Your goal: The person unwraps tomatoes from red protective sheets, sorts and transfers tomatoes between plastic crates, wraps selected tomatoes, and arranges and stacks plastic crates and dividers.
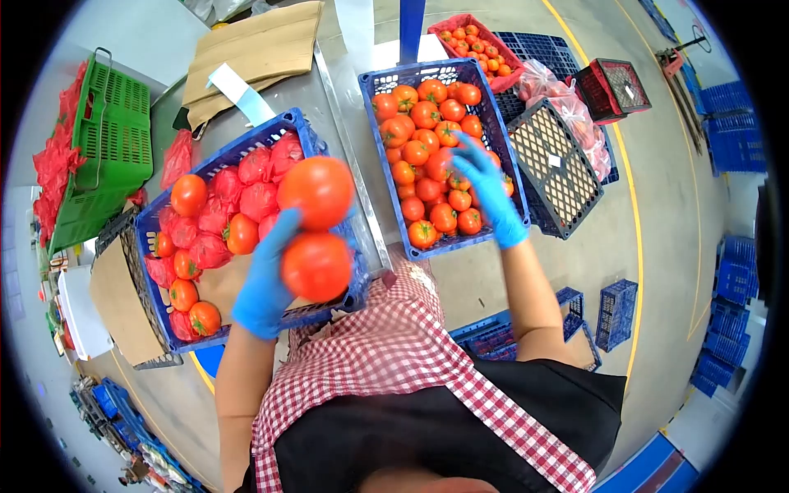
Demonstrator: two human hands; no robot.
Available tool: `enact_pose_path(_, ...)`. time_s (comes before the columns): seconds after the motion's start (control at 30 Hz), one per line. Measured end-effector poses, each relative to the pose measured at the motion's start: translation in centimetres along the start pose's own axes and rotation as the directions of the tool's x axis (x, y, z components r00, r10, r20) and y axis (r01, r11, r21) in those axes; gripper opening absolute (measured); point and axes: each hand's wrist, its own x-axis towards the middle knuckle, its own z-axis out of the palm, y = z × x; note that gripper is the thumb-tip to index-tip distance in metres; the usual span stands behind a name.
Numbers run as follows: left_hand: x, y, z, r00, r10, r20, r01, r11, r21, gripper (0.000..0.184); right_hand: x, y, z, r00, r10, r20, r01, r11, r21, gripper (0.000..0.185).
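My left hand [267, 283], in a blue glove, grips two large red tomatoes, one tomato [316, 193] above the other tomato [316, 266]. They are held over a blue crate [185, 135] lined with cardboard, where red-wrapped tomatoes [215, 251] and bare tomatoes [189, 195] lie. My right hand [489, 189], also blue-gloved, reaches over the right side of a second blue crate [503, 115] full of loose tomatoes [425, 114]. Its fingers are spread beside a blurred tomato [438, 164]; whether they touch it I cannot tell.
Flattened cardboard [246, 62] lies on the metal table [335, 107] behind the left crate. A green crate [115, 135] with red netting stands at far left. To the right are a black crate [555, 168], a red crate of tomatoes [514, 62] and bagged tomatoes [567, 107].
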Motion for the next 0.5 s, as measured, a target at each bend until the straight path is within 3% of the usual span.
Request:
enact_pose_path(0.03, 1.5, -0.3, 1.6, 0.999, 0.016, 0.045, -0.019, 0.997, 0.08, 0.06, -1.3, -1.5, 2.8, 0.974, 0.06, 0.219, -0.152, 0.89, 0.429, 0.064)
enact_pose_path(0.07, 3.0, -0.7, 3.1, 0.995, 0.03, 0.092, -0.044, 0.986, 0.16, 0.058, -2.7, -2.1, 5.6, 0.953, -0.003, 0.303, -0.18, 0.797, 0.576, 0.065)
enact_pose_path(0.1, 4.7, -1.4, 3.9, 0.987, 0.019, 0.157, -0.046, 0.984, 0.172, 0.058, -3.6, -2.3, 7.3, 0.924, -0.082, 0.374, -0.222, 0.679, 0.699, 0.066)
enact_pose_path(0.17, 7.7, -3.3, 4.1, 0.96, -0.006, 0.281, -0.051, 0.979, 0.195, 0.058, -3.3, 0.0, 7.7, 0.943, 0.038, 0.331, -0.306, 0.495, 0.813, 0.062)
enact_pose_path(0.2, 8.0, -3.9, 4.0, 0.983, -0.028, 0.181, -0.009, 0.979, 0.202, 0.056, -2.9, 1.8, 7.7, 0.944, 0.101, 0.316, -0.329, 0.391, 0.859, 0.059)
enact_pose_path(0.27, 7.7, -5.1, 3.9, 0.997, -0.073, -0.019, 0.075, 0.976, 0.206, 0.052, -1.7, 6.1, 5.1, 0.95, 0.251, 0.186, -0.284, 0.443, 0.85, 0.057)
enact_pose_path(0.3, 7.3, -4.9, 3.5, 0.99, -0.139, 0.034, 0.132, 0.98, 0.152, 0.049, -1.2, 8.0, 3.4, 0.939, 0.324, 0.119, -0.268, 0.469, 0.841, 0.056)
enact_pose_path(0.37, 6.0, -3.8, 1.9, 0.957, -0.254, 0.143, 0.249, 0.967, 0.049, 0.043, -0.6, 10.2, 0.9, 0.881, 0.417, -0.225, -0.228, 0.789, 0.57, 0.058)
enact_pose_path(0.4, 5.7, -4.0, 1.3, 0.981, -0.149, 0.123, 0.14, 0.987, 0.079, 0.036, -0.2, 11.1, -0.3, 0.888, 0.421, -0.186, -0.285, 0.819, 0.497, 0.06)
enact_pose_path(0.47, 4.7, -3.9, 0.9, 0.988, -0.083, 0.129, 0.073, 0.994, 0.083, 0.034, 0.5, 13.2, -1.7, 0.888, 0.447, -0.107, -0.392, 0.858, 0.333, 0.065)
enact_pose_path(0.5, 4.2, -3.7, 0.8, 0.99, -0.054, 0.129, 0.043, 0.995, 0.085, 0.033, 0.9, 14.7, -1.2, 0.927, 0.337, -0.163, -0.312, 0.936, 0.161, 0.068)
